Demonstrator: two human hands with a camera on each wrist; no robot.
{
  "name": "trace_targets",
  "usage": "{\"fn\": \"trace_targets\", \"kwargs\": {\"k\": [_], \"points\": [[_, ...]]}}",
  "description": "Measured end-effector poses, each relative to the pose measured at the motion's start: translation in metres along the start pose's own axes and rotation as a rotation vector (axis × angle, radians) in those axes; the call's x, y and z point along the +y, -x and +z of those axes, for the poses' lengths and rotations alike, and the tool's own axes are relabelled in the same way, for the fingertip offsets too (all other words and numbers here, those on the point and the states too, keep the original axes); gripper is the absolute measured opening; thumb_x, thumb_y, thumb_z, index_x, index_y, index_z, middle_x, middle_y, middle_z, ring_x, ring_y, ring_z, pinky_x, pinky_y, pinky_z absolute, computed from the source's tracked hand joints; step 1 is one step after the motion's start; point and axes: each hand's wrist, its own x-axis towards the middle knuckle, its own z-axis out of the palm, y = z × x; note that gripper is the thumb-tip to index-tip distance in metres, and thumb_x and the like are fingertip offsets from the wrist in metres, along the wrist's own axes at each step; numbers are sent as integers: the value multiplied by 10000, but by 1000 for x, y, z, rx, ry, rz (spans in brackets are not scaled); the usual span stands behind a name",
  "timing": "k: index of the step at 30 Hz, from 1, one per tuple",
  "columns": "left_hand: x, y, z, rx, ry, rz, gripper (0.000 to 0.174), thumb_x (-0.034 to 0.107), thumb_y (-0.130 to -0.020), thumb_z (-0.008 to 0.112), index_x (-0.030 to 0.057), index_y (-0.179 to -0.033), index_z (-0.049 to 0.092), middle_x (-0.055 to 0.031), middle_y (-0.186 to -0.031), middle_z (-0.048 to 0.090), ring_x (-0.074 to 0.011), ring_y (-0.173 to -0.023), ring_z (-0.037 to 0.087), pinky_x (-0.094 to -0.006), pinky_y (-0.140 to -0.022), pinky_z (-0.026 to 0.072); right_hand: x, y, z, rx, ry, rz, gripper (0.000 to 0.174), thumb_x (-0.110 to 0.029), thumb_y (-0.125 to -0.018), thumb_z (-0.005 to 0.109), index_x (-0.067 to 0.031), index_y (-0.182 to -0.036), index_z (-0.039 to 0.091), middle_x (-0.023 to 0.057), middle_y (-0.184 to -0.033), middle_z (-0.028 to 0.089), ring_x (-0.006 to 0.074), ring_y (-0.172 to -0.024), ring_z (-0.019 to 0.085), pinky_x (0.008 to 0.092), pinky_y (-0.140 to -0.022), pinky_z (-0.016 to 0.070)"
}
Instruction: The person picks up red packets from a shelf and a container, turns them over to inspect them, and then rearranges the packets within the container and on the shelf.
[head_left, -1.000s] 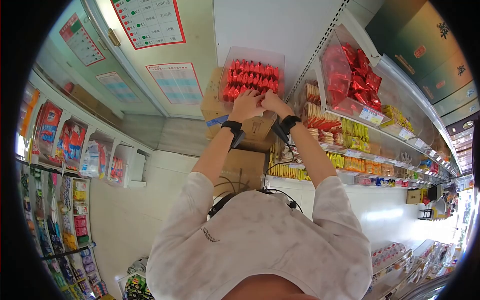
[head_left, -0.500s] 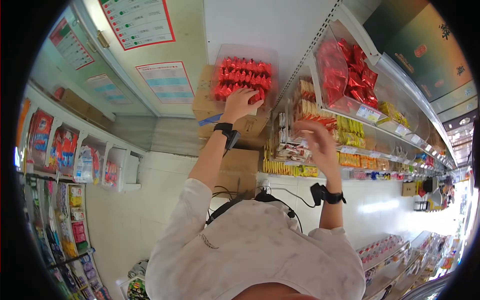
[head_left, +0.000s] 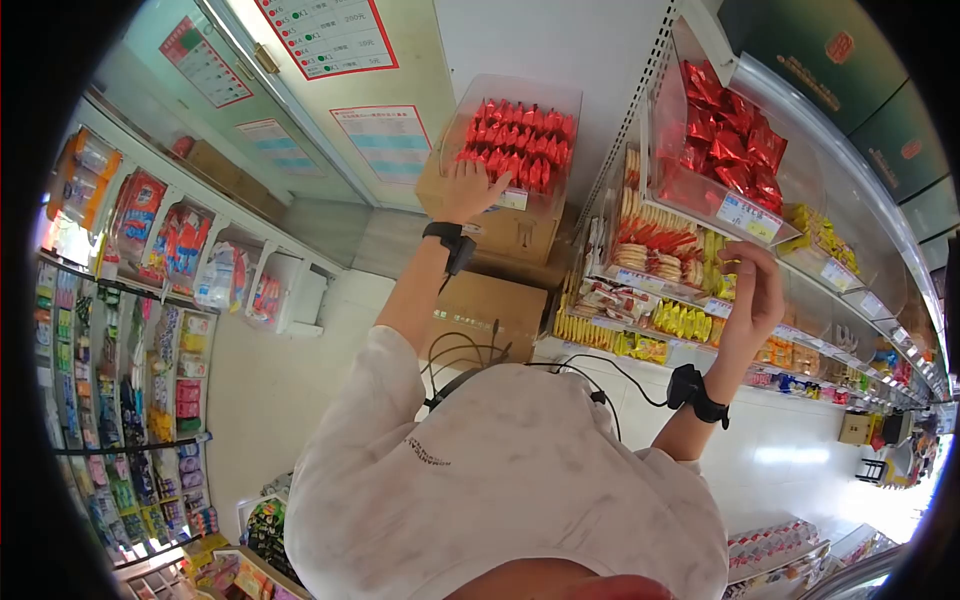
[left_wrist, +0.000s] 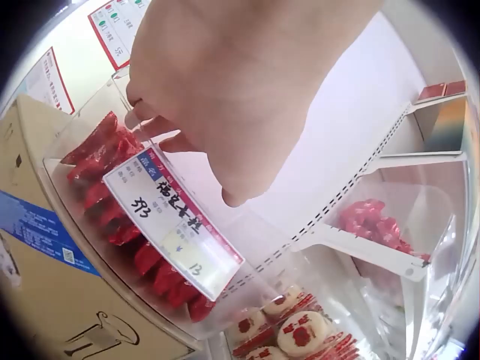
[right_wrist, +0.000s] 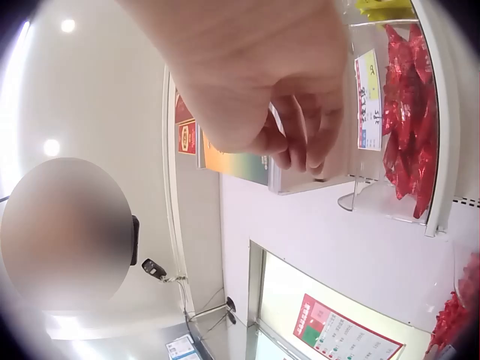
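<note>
Top centre: left hand [head_left: 468, 190] lies spread on red packets [head_left: 520, 145] in clear bin [head_left: 510, 88]. Centre right: right hand [head_left: 752, 290] raised, fingers loosely curled, gripping nothing.

Up top, the tub of sweets [head_left: 520, 140] sat on a cardboard box [head_left: 500, 235], and that box stood on a second box [head_left: 490, 315] below it. The left hand [head_left: 465, 190] rested on the tub's front rim, just beside the price tag [head_left: 513, 200]. Over to the right, a second tub [head_left: 725, 140] stood on the top shelf, with snack packs [head_left: 660, 250] in rows on the shelves beneath. The right hand [head_left: 750, 295] was raised before those shelves, well apart from the left. Far left stood a rack of packets [head_left: 170, 250].
</note>
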Motion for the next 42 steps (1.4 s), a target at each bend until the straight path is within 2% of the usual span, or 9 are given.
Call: {"fn": "trace_targets", "kwargs": {"k": [5,14,17,21,29,35,38,41,42], "points": [[10,3,-14,250,198,167,807,600,-989,499,-100,-1391,516,-334,-1415,528,-433,-1372,464,-488,-1203,280,14,3,-25,12,-7,29,169,-22,-1042,505,26,-1116,649,106,-1083,693,153,-936,653,285,-793,509],[26,-12,-14,-120,245,-63,859,611,-978,512,-113,-1437,460,-314,-1307,603,-435,-1267,550,-464,-1139,379,36,14,-67,81,-20,87,162,-27,-1048,503,14,-1108,648,97,-1077,681,161,-910,652,285,-778,500],[46,-7,-26,98,222,114,908,638,-964,512,-116,-1463,429,-321,-1272,611,-418,-1217,589,-444,-1122,398,41,18,-82,111,-7,109,164,-32,-1049,504,17,-1102,650,98,-1077,681,153,-896,647,285,-776,501],[69,-6,-35,-224,351,-48,899,594,-981,528,-85,-1535,330,-310,-1386,552,-432,-1357,479,-465,-1187,328,49,22,-98,127,1,121,161,-40,-1049,509,21,-1099,650,97,-1063,687,147,-884,648,284,-775,500],[84,-6,-18,104,264,207,948,614,-1001,471,-126,-1547,242,-274,-1235,665,-376,-1294,568,-449,-1244,244,58,26,-110,148,-34,157,150,-37,-1044,519,21,-1085,652,92,-1039,694,140,-867,652,278,-775,496],[109,-1,-37,-227,398,17,937,611,-1007,471,-134,-1537,263,-283,-1207,670,-355,-1310,564,-453,-1253,219,56,24,-104,87,-56,168,143,-20,-1039,514,22,-1087,642,82,-1015,682,139,-871,636,278,-771,489],[101,-1,-27,-235,409,37,918,612,-1006,473,-110,-1542,286,-285,-1244,656,-396,-1322,546,-458,-1252,218,45,18,-100,62,-93,121,136,-4,-1032,514,25,-1079,638,77,-997,672,135,-872,619,276,-770,486],[106,0,-12,50,359,176,913,649,-1000,444,-63,-1555,306,-304,-1303,624,-454,-1340,512,-461,-1250,222,24,-3,-95,23,-79,68,131,9,-1026,510,31,-1072,631,81,-996,671,135,-869,608,274,-783,488],[113,0,-17,41,378,199,873,631,-1008,452,-29,-1563,316,-316,-1366,585,-508,-1348,483,-484,-1209,298,22,-8,-96,19,-28,65,123,11,-1021,517,33,-1068,628,86,-995,670,147,-881,625,282,-795,501]]}}
